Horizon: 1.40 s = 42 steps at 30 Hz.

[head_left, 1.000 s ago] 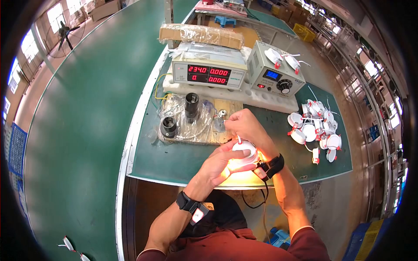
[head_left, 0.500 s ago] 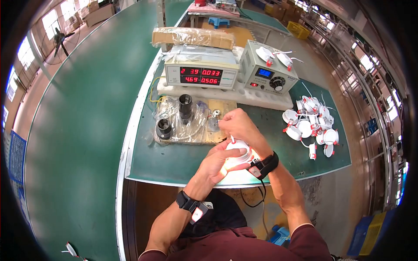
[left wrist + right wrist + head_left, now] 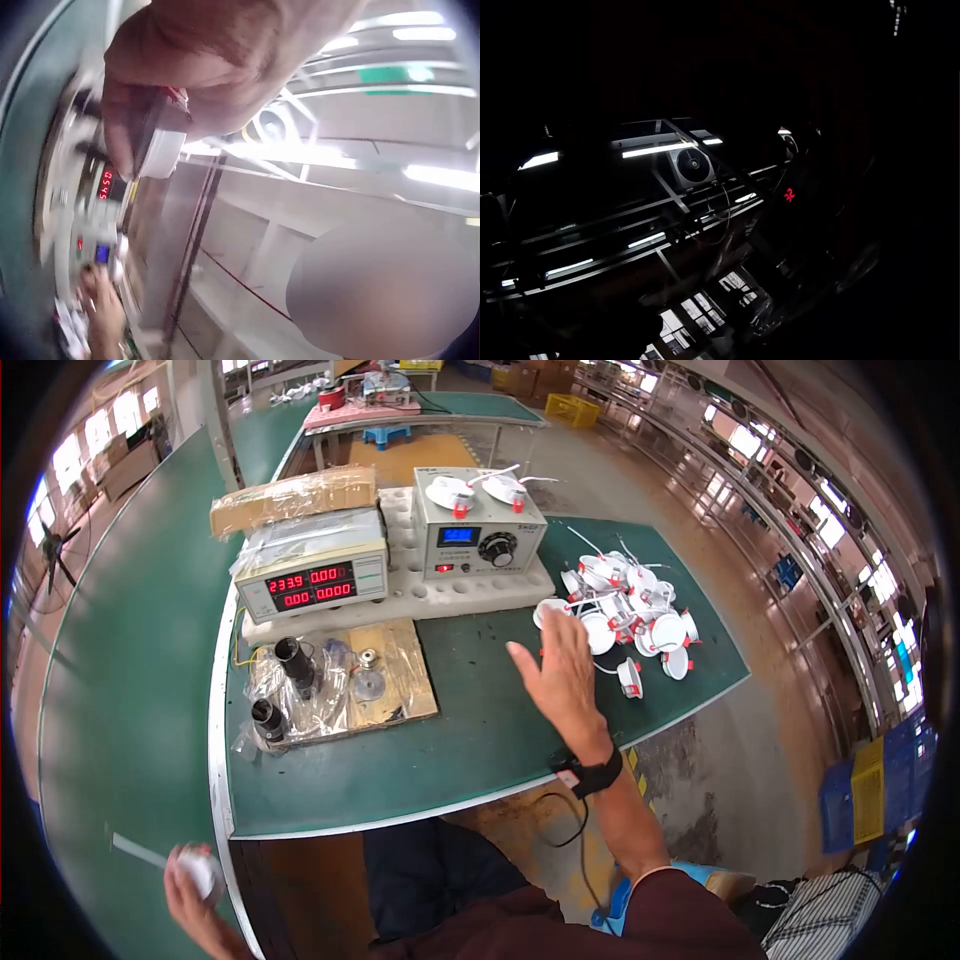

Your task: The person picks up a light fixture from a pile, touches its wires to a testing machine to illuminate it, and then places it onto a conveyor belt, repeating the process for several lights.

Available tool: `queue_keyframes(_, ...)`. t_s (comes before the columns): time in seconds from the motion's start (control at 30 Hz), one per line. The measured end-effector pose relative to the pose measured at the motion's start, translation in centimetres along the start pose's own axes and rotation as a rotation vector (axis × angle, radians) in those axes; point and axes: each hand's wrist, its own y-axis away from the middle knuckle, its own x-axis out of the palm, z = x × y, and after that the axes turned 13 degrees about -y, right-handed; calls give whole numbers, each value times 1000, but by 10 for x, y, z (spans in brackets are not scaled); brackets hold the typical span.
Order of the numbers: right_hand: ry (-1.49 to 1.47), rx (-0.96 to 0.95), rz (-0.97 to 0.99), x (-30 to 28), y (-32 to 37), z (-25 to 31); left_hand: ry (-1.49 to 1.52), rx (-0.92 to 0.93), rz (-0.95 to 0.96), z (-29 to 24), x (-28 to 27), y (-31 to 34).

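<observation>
At the lower left of the head view, my left hand (image 3: 190, 905) grips a small round white downlight (image 3: 203, 875), both blurred, over the long green surface. A pale lead sticks out to its left. Seen from the left wrist, the downlight's white rim (image 3: 163, 155) shows below the fingers. My right hand (image 3: 566, 682) reaches out over the worktable with thumb apart and fingers extended, holding nothing visible. Its fingertips overlap the near left edge of a heap of white downlights (image 3: 598, 633) with red clips. One downlight (image 3: 630, 678) lies right of this hand. The right wrist view is mostly dark.
A power meter (image 3: 315, 588) with red digits and a dial-fitted supply box (image 3: 480, 545) stand on white foam (image 3: 460, 598). Two downlights (image 3: 450, 492) lie on the box. Left of centre is a wooden board (image 3: 415, 685) with black sockets (image 3: 295, 665) and a metal contact.
The hands, earlier together around a lit downlight by the board, have parted. My left carried the unlit downlight to the lower left; my right moved toward the heap. The view has turned right.
</observation>
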Motion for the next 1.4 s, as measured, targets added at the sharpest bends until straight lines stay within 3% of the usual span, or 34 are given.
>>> queue_keyframes(0.07,113,62,38,-3,18,-23,-288,-117,-408,13,-46,10)
queue_keyframes(0.17,45,73,191,-8,53,-5,-447,-142,-668,18,-74,34)
queue_keyframes(0.23,22,-44,221,-20,72,31,-600,39,-857,34,-75,43)
queue_keyframes(0.27,-111,-14,167,-23,73,37,-527,-4,-789,14,-53,52)
queue_keyframes(0.33,-378,60,50,-27,74,42,-1133,63,-720,-25,-17,64)
queue_keyframes(0.4,-348,254,-57,-21,61,41,-530,291,-567,-34,27,64)
queue_keyframes(0.43,-369,344,-68,-14,56,37,-374,307,-490,-29,50,60)
queue_keyframes(0.5,-774,520,240,-4,42,42,-23,311,-234,-44,97,67)
queue_keyframes(0.6,-772,329,391,23,43,53,-177,201,250,-57,134,69)
queue_keyframes(0.7,-798,277,506,24,40,87,-199,240,496,-60,186,71)
queue_keyframes(0.73,-802,266,520,17,40,99,-13,177,538,-52,206,69)
queue_keyframes(0.83,-839,226,547,-15,41,139,42,215,515,-75,227,66)
queue_keyframes(0.9,-873,161,566,-25,47,150,76,135,551,-84,228,62)
queue_keyframes(1.13,-1060,371,784,-47,40,162,210,174,608,-97,205,71)
queue_keyframes(1.23,-1134,410,839,-44,48,163,-96,658,363,-106,188,66)
queue_keyframes(1.27,-1177,439,835,-44,53,165,-94,686,318,-105,185,67)
queue_keyframes(1.37,-1284,462,807,-44,60,177,-64,627,328,-100,174,70)
queue_keyframes(1.4,-1320,466,823,-46,59,181,-32,469,396,-97,169,71)
